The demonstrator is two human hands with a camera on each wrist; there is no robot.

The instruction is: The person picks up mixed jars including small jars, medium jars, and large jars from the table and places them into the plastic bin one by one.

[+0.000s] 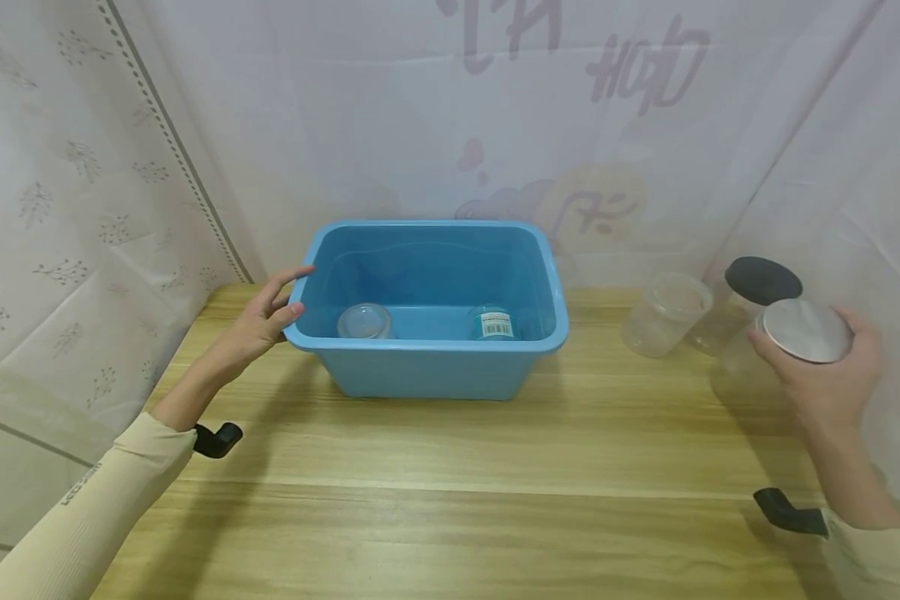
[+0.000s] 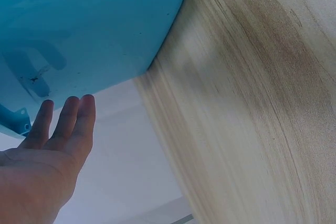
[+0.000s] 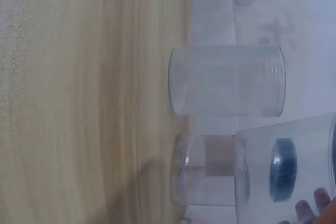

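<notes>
My left hand (image 1: 261,321) rests at the left rim of a light blue plastic tub (image 1: 427,367), index fingertip and thumb on the edge. In the left wrist view its other fingers (image 2: 84,121) stretch out straight beside the tub's outer wall. On the right, my right hand (image 1: 832,375) grips a clear jar (image 3: 262,182) with a silvery lid (image 1: 807,330), holding it raised over the table. Another clear jar with a black lid (image 1: 763,280) stands behind it, partly hidden. Left of that is a clear, open-looking plastic jar (image 1: 663,317).
Inside the tub lie a round clear container (image 1: 364,322) on the left and a clear one with a barcode label (image 1: 497,324) on the right. The wooden table (image 1: 450,483) meets patterned white cloth (image 1: 420,108) at the back and sides.
</notes>
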